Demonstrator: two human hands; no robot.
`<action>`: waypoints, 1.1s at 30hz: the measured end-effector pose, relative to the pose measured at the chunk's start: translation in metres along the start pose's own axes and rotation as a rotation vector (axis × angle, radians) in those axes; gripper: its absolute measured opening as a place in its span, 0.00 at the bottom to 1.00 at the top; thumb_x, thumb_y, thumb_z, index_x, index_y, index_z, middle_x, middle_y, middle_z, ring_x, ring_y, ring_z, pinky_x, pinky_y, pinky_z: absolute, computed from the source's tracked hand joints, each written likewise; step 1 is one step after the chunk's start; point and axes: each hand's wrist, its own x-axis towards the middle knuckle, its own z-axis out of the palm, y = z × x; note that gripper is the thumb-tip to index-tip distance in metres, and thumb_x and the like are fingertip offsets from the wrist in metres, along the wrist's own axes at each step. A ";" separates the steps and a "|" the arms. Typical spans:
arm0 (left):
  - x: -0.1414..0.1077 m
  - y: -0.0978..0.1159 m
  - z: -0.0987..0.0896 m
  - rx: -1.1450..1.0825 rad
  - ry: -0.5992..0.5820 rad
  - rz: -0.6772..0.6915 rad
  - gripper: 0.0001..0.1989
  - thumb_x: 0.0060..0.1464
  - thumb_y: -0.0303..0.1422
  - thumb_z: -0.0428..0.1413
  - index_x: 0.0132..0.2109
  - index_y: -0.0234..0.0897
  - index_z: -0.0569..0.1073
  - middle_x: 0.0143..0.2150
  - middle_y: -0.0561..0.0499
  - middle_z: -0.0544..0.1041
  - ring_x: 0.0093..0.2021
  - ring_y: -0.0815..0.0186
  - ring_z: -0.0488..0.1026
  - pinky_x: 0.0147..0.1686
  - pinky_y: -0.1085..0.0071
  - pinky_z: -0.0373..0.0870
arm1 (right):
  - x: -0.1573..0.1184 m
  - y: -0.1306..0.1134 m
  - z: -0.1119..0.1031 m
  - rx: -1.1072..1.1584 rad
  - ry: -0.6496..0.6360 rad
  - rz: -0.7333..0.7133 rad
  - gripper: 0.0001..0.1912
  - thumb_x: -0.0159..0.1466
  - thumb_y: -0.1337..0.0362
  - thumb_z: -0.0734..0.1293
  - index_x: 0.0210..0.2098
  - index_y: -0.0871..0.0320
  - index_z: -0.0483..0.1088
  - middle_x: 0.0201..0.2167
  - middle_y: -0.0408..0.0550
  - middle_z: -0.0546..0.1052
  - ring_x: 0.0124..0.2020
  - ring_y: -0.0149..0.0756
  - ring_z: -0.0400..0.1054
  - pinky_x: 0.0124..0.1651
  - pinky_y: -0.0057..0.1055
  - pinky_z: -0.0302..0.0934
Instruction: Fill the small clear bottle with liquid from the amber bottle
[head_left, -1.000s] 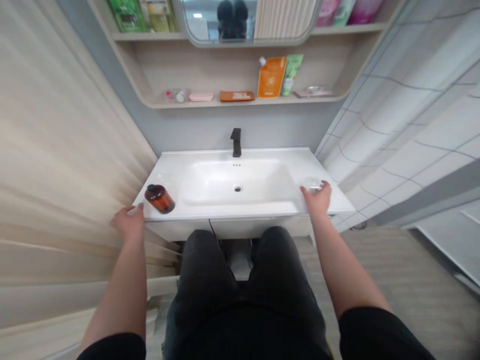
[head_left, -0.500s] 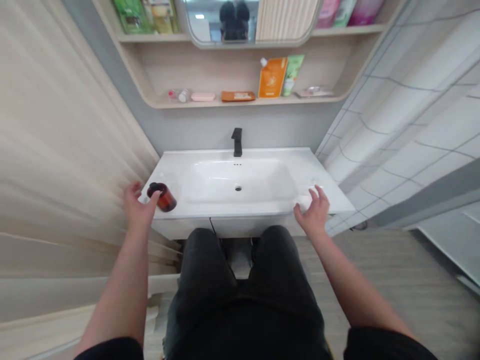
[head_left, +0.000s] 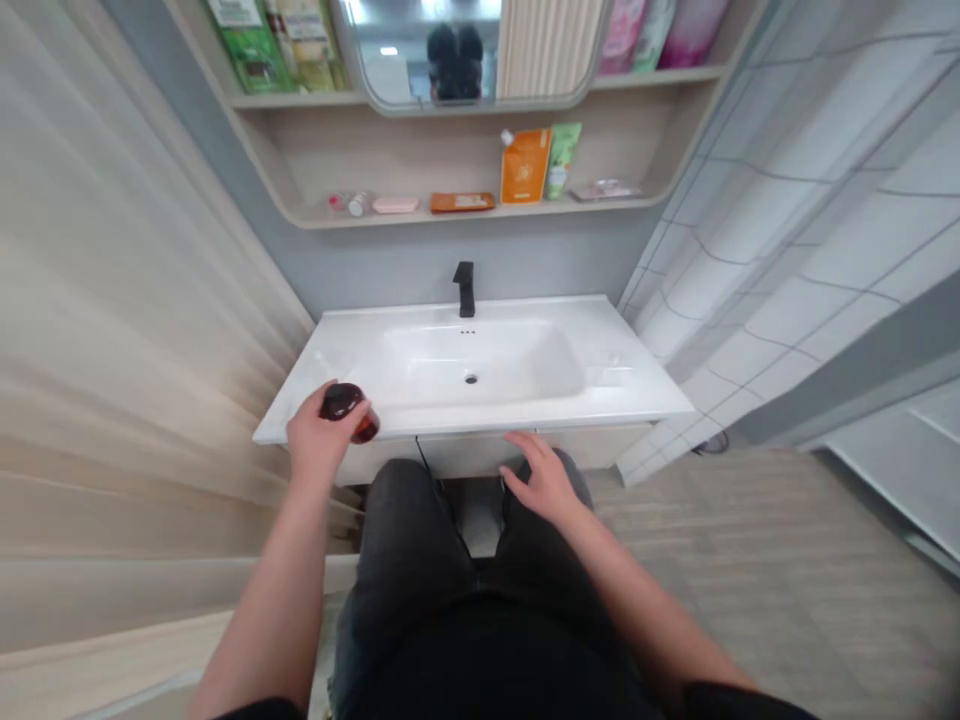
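Observation:
My left hand [head_left: 319,430] is closed around an amber bottle [head_left: 367,430] with a dark top. The bottle tilts and is held above the front left edge of the white washbasin counter [head_left: 296,405]. My fingers cover part of its side. In front of the counter, over my right thigh, my right hand [head_left: 541,478] has its fingers apart and holds nothing. Between the two hands and beyond them lies the white basin [head_left: 487,390] with a round drain [head_left: 471,379].
A black faucet [head_left: 466,290] stands behind the basin. Small clear items [head_left: 615,360] rest on the counter's right side. Above, a shelf [head_left: 405,217] carries an orange pouch [head_left: 525,168], a green tube [head_left: 561,160] and a pink box [head_left: 395,204]. A curtain [head_left: 150,300] hangs at left.
My left hand has taken hold of the amber bottle and lifted it to the right. My right hand has left the counter's right side and come in toward the middle.

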 end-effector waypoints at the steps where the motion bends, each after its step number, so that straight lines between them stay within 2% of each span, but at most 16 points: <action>1: -0.014 0.015 0.003 -0.079 -0.030 0.014 0.34 0.57 0.48 0.72 0.65 0.37 0.80 0.60 0.42 0.86 0.59 0.50 0.83 0.68 0.53 0.77 | 0.008 -0.011 0.006 0.063 -0.061 -0.014 0.39 0.67 0.61 0.76 0.76 0.46 0.67 0.71 0.58 0.75 0.71 0.59 0.71 0.75 0.63 0.68; 3: -0.041 0.046 0.010 -0.224 -0.135 0.076 0.30 0.55 0.47 0.73 0.61 0.39 0.83 0.59 0.43 0.87 0.59 0.50 0.84 0.68 0.53 0.78 | 0.026 -0.033 0.018 0.215 -0.161 -0.032 0.55 0.64 0.58 0.82 0.83 0.44 0.54 0.79 0.58 0.65 0.76 0.59 0.66 0.77 0.62 0.65; 5: -0.067 0.076 0.019 -0.326 -0.248 0.149 0.30 0.54 0.45 0.74 0.61 0.40 0.83 0.60 0.43 0.86 0.61 0.49 0.83 0.68 0.52 0.78 | 0.042 -0.053 0.028 0.379 -0.234 -0.045 0.67 0.59 0.53 0.86 0.85 0.43 0.46 0.82 0.60 0.58 0.78 0.60 0.63 0.76 0.60 0.66; 7: -0.089 0.099 0.026 -0.405 -0.326 0.196 0.29 0.55 0.43 0.74 0.62 0.42 0.83 0.61 0.43 0.85 0.61 0.49 0.83 0.67 0.50 0.78 | 0.053 -0.068 0.035 0.501 -0.265 -0.048 0.70 0.56 0.52 0.87 0.85 0.44 0.44 0.82 0.61 0.59 0.78 0.60 0.64 0.76 0.58 0.66; 9: -0.104 0.114 0.028 -0.455 -0.348 0.228 0.29 0.56 0.41 0.74 0.63 0.43 0.82 0.62 0.42 0.85 0.61 0.48 0.83 0.67 0.48 0.78 | 0.057 -0.077 0.034 0.554 -0.236 -0.036 0.66 0.57 0.56 0.87 0.84 0.46 0.48 0.79 0.60 0.65 0.76 0.58 0.67 0.77 0.56 0.64; 11: -0.112 0.120 0.024 -0.501 -0.390 0.311 0.27 0.62 0.41 0.71 0.66 0.44 0.79 0.67 0.41 0.81 0.67 0.48 0.79 0.72 0.46 0.74 | 0.054 -0.080 0.027 0.546 -0.186 -0.015 0.61 0.57 0.61 0.85 0.81 0.47 0.53 0.76 0.58 0.70 0.73 0.57 0.71 0.77 0.53 0.64; 13: -0.113 0.121 0.015 -0.554 -0.482 0.425 0.26 0.71 0.41 0.62 0.72 0.45 0.75 0.75 0.40 0.74 0.76 0.49 0.70 0.78 0.45 0.65 | 0.047 -0.079 0.016 0.527 -0.175 0.007 0.60 0.55 0.64 0.84 0.80 0.48 0.56 0.74 0.57 0.72 0.71 0.56 0.73 0.76 0.53 0.66; 15: -0.111 0.121 0.007 -0.595 -0.606 0.506 0.25 0.77 0.40 0.54 0.76 0.47 0.72 0.79 0.42 0.69 0.80 0.51 0.65 0.81 0.46 0.59 | 0.038 -0.076 0.006 0.522 -0.210 0.024 0.57 0.53 0.64 0.84 0.78 0.49 0.61 0.70 0.55 0.76 0.68 0.56 0.75 0.74 0.53 0.67; 17: -0.108 0.120 0.004 -0.617 -0.715 0.532 0.23 0.79 0.40 0.52 0.74 0.47 0.74 0.75 0.42 0.74 0.77 0.51 0.68 0.79 0.47 0.63 | 0.029 -0.072 0.000 0.543 -0.262 0.042 0.52 0.52 0.63 0.85 0.73 0.51 0.66 0.65 0.54 0.80 0.64 0.55 0.78 0.71 0.53 0.70; 19: -0.106 0.120 0.005 -0.646 -0.786 0.515 0.20 0.78 0.41 0.54 0.68 0.46 0.80 0.68 0.42 0.80 0.71 0.52 0.75 0.75 0.50 0.69 | 0.021 -0.070 -0.003 0.572 -0.290 0.068 0.48 0.52 0.62 0.85 0.70 0.52 0.70 0.61 0.53 0.82 0.60 0.54 0.79 0.67 0.52 0.72; 24: -0.111 0.119 0.016 -0.696 -0.790 0.342 0.13 0.70 0.39 0.63 0.57 0.43 0.85 0.60 0.43 0.86 0.63 0.52 0.82 0.70 0.52 0.74 | 0.006 -0.077 0.001 0.563 -0.252 0.121 0.47 0.52 0.64 0.84 0.69 0.52 0.70 0.61 0.53 0.82 0.59 0.54 0.80 0.66 0.51 0.73; 26: -0.114 0.123 0.018 -0.663 -0.723 0.269 0.10 0.63 0.38 0.69 0.48 0.41 0.85 0.54 0.44 0.88 0.57 0.52 0.85 0.64 0.53 0.80 | 0.002 -0.084 0.004 0.552 -0.245 0.126 0.49 0.52 0.64 0.84 0.71 0.52 0.69 0.62 0.54 0.81 0.61 0.54 0.79 0.67 0.51 0.72; 29: -0.118 0.137 0.016 -0.564 -0.585 0.247 0.12 0.55 0.38 0.73 0.40 0.41 0.78 0.45 0.46 0.88 0.47 0.55 0.86 0.54 0.56 0.83 | -0.001 -0.092 0.007 0.556 -0.261 0.120 0.51 0.53 0.64 0.83 0.73 0.52 0.66 0.62 0.53 0.81 0.59 0.53 0.80 0.66 0.50 0.73; 31: -0.120 0.146 0.011 -0.506 -0.564 0.290 0.12 0.56 0.36 0.72 0.44 0.42 0.78 0.45 0.47 0.87 0.47 0.56 0.85 0.56 0.55 0.83 | -0.001 -0.094 0.008 0.562 -0.266 0.104 0.50 0.54 0.65 0.82 0.73 0.52 0.66 0.62 0.53 0.82 0.59 0.53 0.80 0.66 0.50 0.73; 33: -0.120 0.149 0.003 -0.496 -0.630 0.382 0.15 0.60 0.34 0.69 0.54 0.43 0.80 0.53 0.45 0.87 0.55 0.54 0.85 0.64 0.53 0.80 | -0.001 -0.093 0.008 0.568 -0.253 0.086 0.49 0.54 0.65 0.83 0.73 0.52 0.67 0.64 0.54 0.80 0.63 0.54 0.78 0.69 0.52 0.71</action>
